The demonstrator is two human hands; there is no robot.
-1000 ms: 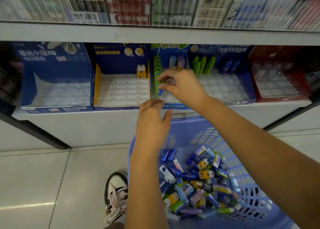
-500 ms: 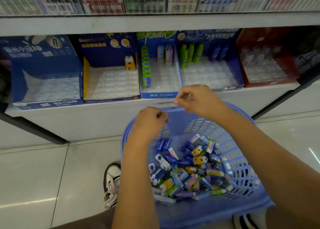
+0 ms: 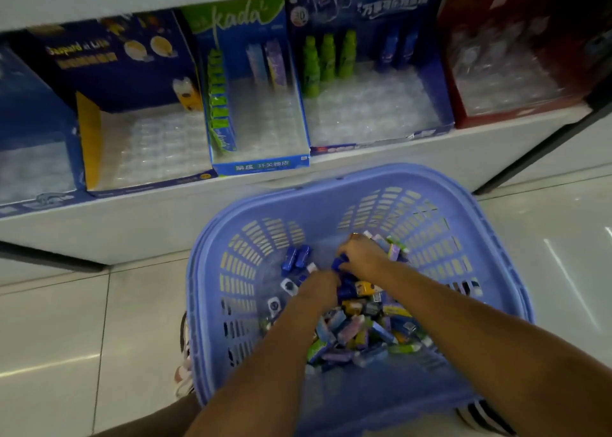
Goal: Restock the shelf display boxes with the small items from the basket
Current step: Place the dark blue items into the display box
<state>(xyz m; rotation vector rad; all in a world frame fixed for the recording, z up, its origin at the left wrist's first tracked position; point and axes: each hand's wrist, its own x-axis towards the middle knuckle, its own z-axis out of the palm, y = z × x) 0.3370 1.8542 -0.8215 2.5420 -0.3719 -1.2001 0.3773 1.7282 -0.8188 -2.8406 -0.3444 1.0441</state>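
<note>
Basket (image 3: 347,172) below shelf (image 3: 159,228), pale tiled floor (image 3: 49,334)

Five display boxes (image 3: 258,165), one basket (image 3: 364,175), two hands (image 3: 362,254) (image 3: 319,286).

A single wide-angle camera, worn on the person's head, gives the only view. It faces forward and tilts steeply down. The purple basket (image 3: 364,178) fills the lower middle of the frame, close beneath the lens, and both forearms run up into it from the bottom edge. The left hand (image 3: 319,286) and right hand (image 3: 362,254) meet near the centre. The shelf (image 3: 132,224) and its display boxes (image 3: 261,167) cross the top, farther off, their upper parts cut by the frame. Tiled floor (image 3: 49,337) shows on either side. Straight edges slant and seem to bow outward, and the whole picture is soft.
</note>
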